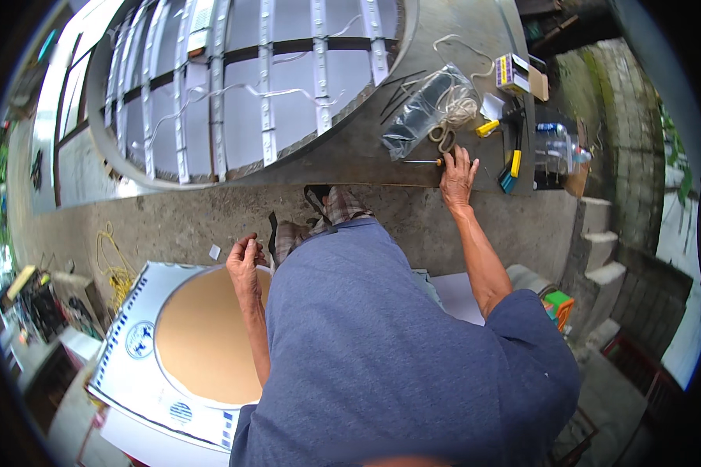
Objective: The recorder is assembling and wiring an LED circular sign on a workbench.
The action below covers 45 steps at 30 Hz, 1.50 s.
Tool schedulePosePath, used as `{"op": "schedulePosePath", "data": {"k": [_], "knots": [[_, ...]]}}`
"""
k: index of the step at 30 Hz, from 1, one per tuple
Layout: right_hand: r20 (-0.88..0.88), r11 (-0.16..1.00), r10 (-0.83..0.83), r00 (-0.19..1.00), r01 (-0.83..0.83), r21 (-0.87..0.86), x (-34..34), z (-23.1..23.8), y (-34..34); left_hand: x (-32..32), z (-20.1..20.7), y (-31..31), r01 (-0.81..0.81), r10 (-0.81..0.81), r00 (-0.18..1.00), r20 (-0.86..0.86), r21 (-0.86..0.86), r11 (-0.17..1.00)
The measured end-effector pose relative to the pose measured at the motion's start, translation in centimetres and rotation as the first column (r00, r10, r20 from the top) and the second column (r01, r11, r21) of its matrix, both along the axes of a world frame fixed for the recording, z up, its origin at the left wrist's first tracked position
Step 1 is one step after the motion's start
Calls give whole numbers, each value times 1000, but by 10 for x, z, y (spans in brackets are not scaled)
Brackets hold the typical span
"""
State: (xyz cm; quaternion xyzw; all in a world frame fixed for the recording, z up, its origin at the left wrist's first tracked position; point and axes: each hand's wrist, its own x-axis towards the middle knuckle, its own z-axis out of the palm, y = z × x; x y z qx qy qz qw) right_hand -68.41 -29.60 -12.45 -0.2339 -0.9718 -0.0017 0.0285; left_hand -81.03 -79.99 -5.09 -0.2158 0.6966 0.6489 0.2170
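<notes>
On the dark metal tabletop, my right hand (458, 177) covers most of the handle of a small screwdriver (422, 162), whose thin shaft points left. My fingers bend over the handle. Just beyond lie a bundle of beige cord (453, 109) and a dark plastic-wrapped packet (422, 117). My left hand (244, 255) hangs low by my side, above a printed board with a tan disc (209, 335). Its fingers are curled together; whatever they may hold is too small to tell. A large round frame (288, 148) with rows of LED strips (266, 101) rests on the table.
Right of my right hand lie a yellow-and-black tool (512, 159) and a small open box (514, 74). Clear bottles (557, 152) stand past the table's right edge. Yellow rope (117, 272) lies on the concrete floor at left. Concrete steps (600, 241) rise at right.
</notes>
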Motion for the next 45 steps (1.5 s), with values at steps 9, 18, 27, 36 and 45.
{"op": "schedulePosePath", "data": {"k": [9,18,27,36,45], "knots": [[-167,943,-324,931,304,-133,-2,25,-34,-75,18,21,328,-315,944,101,-159,931],[-132,481,-846,516,633,-607,47,33,-84,-123,15,32,662,-656,743,131,-282,694],[28,31,-992,124,445,-895,138,27,-227,-109,-1,69,964,-966,248,73,-122,238],[39,-39,-986,-164,0,-999,205,13,-263,-43,13,201,968,-971,-152,-184,-228,-109],[-345,224,-896,-279,387,-895,294,83,-191,117,31,387,843,-806,-538,-245,-141,-520]]}}
